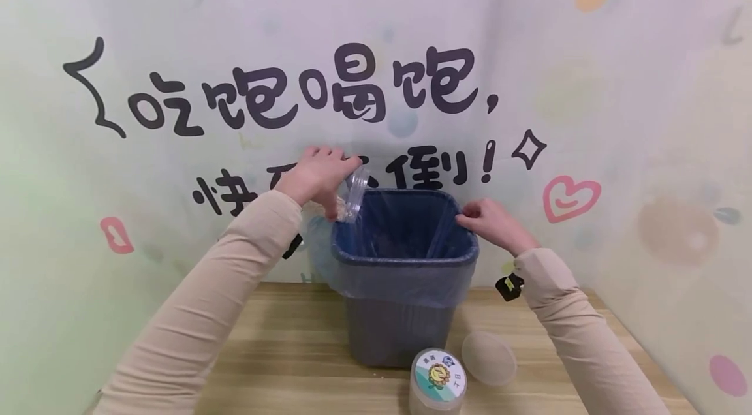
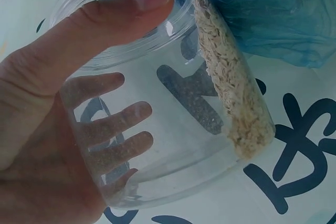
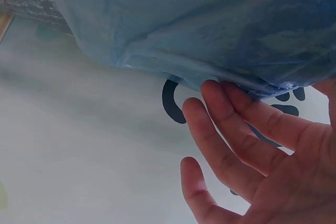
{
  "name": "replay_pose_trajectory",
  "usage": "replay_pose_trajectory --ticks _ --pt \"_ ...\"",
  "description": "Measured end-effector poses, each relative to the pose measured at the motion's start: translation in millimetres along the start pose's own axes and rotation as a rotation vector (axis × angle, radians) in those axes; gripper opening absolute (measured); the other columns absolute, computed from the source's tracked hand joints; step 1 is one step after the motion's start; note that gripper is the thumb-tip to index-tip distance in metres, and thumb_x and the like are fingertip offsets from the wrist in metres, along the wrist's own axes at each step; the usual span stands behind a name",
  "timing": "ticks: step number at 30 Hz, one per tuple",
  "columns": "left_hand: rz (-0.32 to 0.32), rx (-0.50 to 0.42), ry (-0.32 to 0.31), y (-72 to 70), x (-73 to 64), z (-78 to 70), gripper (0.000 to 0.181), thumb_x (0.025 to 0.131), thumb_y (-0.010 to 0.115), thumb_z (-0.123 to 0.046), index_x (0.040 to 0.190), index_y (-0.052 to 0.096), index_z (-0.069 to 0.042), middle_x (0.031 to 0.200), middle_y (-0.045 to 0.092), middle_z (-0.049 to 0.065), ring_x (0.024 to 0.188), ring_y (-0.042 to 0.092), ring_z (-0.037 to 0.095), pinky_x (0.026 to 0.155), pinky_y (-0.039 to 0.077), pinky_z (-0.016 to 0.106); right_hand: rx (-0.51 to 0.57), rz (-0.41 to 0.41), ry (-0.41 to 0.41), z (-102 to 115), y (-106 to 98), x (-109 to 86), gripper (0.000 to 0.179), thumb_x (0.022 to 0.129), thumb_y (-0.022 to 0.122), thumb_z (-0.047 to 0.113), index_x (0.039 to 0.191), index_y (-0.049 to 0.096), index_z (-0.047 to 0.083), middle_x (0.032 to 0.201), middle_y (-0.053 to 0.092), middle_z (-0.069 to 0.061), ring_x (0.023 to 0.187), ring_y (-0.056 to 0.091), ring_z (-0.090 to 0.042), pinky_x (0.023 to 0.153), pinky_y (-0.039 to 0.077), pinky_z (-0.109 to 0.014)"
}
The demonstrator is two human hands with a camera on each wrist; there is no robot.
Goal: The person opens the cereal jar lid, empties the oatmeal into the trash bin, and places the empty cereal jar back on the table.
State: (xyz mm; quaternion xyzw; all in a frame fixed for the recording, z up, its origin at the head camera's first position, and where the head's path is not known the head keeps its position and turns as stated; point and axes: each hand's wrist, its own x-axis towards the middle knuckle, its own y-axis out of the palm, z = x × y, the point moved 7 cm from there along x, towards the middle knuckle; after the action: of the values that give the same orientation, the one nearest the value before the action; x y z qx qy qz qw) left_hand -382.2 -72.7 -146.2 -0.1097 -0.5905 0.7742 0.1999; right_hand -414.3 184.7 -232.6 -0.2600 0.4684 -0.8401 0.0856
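Note:
My left hand point(image 1: 320, 173) grips a clear plastic jar point(image 1: 356, 193), tilted with its mouth over the left rim of a trash bin point(image 1: 393, 337). Pale, oat-like flakes point(image 2: 231, 82) lie along the jar's lower wall in the left wrist view. The thumb crosses near the jar's mouth, and the other fingers show through its side. A translucent blue bag point(image 1: 405, 281) lines the bin and folds down over its rim. At the bin's right rim, my right hand point(image 1: 490, 222) pinches the edge through the bag, its other fingers point(image 3: 223, 140) outside.
On the wooden table point(image 1: 276, 350), in front of the bin, stands another jar with a sunflower label point(image 1: 439, 376) on top. A translucent round lid point(image 1: 489, 359) lies to its right. A wall printed with large black characters point(image 1: 252, 96) rises close behind.

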Motion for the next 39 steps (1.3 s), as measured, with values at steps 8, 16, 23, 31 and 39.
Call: replay_pose_trajectory --ticks 8,16,23,31,39 --pt "-0.017 0.060 -0.006 2.5 4.0 -9.1 0.102 0.059 0.092 -0.029 0.143 0.038 -0.013 0.136 0.045 0.018 0.125 0.039 0.038 0.107 0.026 0.052 0.000 0.013 0.004 -2 1 -0.8 0.020 0.091 0.059 0.016 0.075 0.062 0.004 0.067 0.055 0.001 0.063 0.049 -0.016 0.060 0.040 -0.031" --pt "-0.023 0.073 -0.015 3.6 6.2 -10.7 0.103 0.058 0.093 -0.030 0.143 0.037 -0.013 0.135 0.045 0.018 0.125 0.039 0.038 0.106 0.026 0.052 -0.030 0.030 -0.010 1 0 -0.3 0.022 0.091 0.058 0.015 0.070 0.056 0.007 0.065 0.051 0.001 0.061 0.047 -0.015 0.058 0.038 -0.030" --pt "-0.016 0.047 -0.031 3.7 5.1 -10.0 0.106 0.059 0.093 -0.028 0.146 0.035 -0.014 0.137 0.043 0.019 0.126 0.038 0.038 0.107 0.024 0.052 -0.111 0.105 -0.032 9 -1 2.4 0.025 0.092 0.056 0.015 0.069 0.050 0.009 0.061 0.044 0.002 0.056 0.041 -0.014 0.054 0.033 -0.029" --pt "-0.029 0.028 -0.036 2.6 3.0 -8.5 0.103 0.058 0.094 -0.028 0.143 0.038 -0.013 0.133 0.046 0.018 0.124 0.039 0.038 0.106 0.025 0.052 -0.148 0.181 -0.023 17 -1 4.2 0.026 0.093 0.053 0.015 0.068 0.049 0.009 0.062 0.042 0.002 0.056 0.041 -0.014 0.054 0.033 -0.028" --pt "-0.037 0.047 -0.032 0.6 4.0 -10.5 0.101 0.058 0.093 -0.028 0.142 0.039 -0.013 0.132 0.046 0.017 0.123 0.040 0.037 0.106 0.026 0.052 -0.191 0.203 -0.039 21 -1 4.1 0.026 0.093 0.051 0.014 0.068 0.049 0.008 0.062 0.042 0.002 0.057 0.041 -0.014 0.055 0.034 -0.029"
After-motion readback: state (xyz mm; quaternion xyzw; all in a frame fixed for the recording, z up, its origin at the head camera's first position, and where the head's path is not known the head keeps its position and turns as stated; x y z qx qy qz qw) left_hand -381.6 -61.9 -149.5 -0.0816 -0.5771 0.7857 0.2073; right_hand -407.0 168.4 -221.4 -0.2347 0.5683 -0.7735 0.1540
